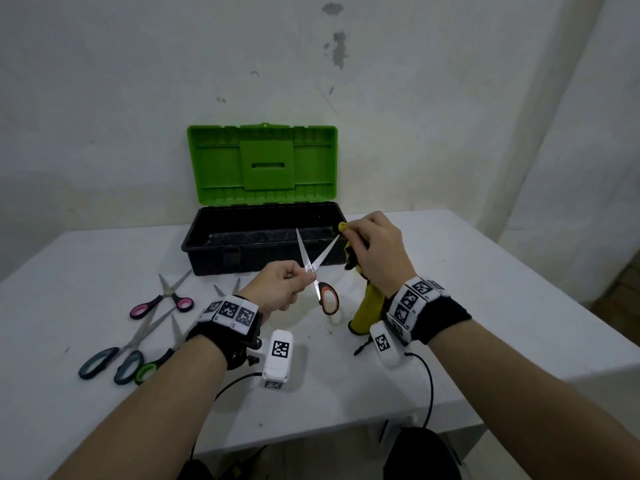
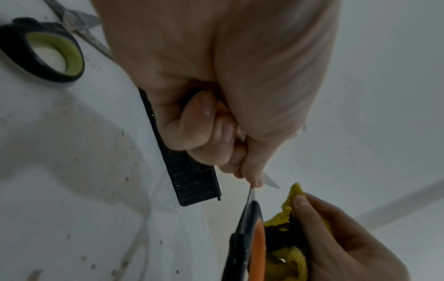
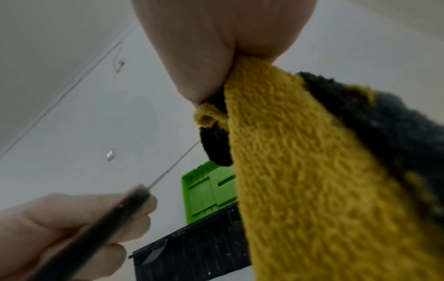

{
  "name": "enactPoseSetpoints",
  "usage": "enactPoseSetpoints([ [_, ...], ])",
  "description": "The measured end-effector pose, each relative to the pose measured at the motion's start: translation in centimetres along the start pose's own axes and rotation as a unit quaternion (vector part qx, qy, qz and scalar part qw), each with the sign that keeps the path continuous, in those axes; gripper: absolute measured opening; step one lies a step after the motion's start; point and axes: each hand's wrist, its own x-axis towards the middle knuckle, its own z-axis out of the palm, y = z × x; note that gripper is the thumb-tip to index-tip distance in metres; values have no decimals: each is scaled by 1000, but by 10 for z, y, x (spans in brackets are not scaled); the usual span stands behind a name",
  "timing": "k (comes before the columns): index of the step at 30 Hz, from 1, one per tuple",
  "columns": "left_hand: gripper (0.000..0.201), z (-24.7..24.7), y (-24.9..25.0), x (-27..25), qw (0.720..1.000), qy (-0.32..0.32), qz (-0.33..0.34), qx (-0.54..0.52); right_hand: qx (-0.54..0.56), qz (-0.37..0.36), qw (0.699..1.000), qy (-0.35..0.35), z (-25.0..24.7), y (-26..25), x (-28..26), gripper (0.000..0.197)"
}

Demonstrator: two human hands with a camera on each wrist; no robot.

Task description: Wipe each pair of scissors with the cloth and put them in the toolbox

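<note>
My left hand (image 1: pixel 294 277) grips the orange-handled scissors (image 1: pixel 313 268) near the pivot and holds them above the table. Their blades are spread in a V that points up, and one orange loop (image 2: pixel 257 247) hangs below. My right hand (image 1: pixel 360 237) clutches a yellow and black cloth (image 1: pixel 367 306) just right of the scissors. The right blade's tip reaches the cloth (image 3: pixel 300 171) at my fingers. Behind them stands the toolbox (image 1: pixel 214 258), a black base with its green lid (image 1: pixel 263 164) raised against the wall.
Left of my left wrist lie pink-handled scissors (image 1: pixel 162 301), grey-handled scissors (image 1: pixel 114 358) and green-handled scissors (image 1: pixel 149 370). Two more blade tips (image 1: pixel 227 289) show behind the wrist. A small white object (image 1: pixel 335 318) sits on the white table (image 1: pixel 485 289).
</note>
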Motion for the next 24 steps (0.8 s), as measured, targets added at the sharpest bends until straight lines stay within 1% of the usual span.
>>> enactPoseSetpoints([
  [1, 28, 0, 0, 0, 1000, 3, -1, 1, 2, -24, 1000, -19, 0, -3, -3, 18],
  [3, 28, 1, 1, 0, 1000, 6, -1, 3, -8, -86, 992, -89, 3, -10, -13, 18],
  [4, 29, 2, 2, 0, 1000, 3, -1, 6, -17, -107, 988, -114, 6, -11, -18, 19],
  [5, 29, 3, 2, 0, 1000, 0, 0, 10, -22, -111, 986, -123, 8, -10, -20, 19],
  [6, 29, 3, 2, -1, 1000, -2, 0, 16, -22, -92, 989, -114, 8, -7, -19, 19],
  [9, 27, 0, 0, -1, 999, -5, -12, 46, -26, 14, 998, -56, 4, 4, -9, 21],
  [10, 25, -1, 0, 0, 998, -6, -19, 52, -27, 33, 998, -47, 2, 7, -6, 21],
  [13, 16, -4, 3, 2, 998, -9, -42, 53, -18, 48, 998, -28, -3, 11, -3, 20],
  [16, 9, -6, 5, 4, 997, -2, -39, 70, 27, 82, 996, -18, -10, 9, -2, 13],
  [18, 6, -7, 5, 5, 996, 7, -29, 85, 72, 126, 989, -29, -15, 7, -2, 9],
  [21, 10, -9, 7, 8, 996, 28, -8, 85, 99, 177, 976, -77, -15, 7, -1, 9],
  [24, 9, -11, 10, 10, 996, 64, 15, 62, 173, 255, 946, -102, -14, 5, 0, 15],
])
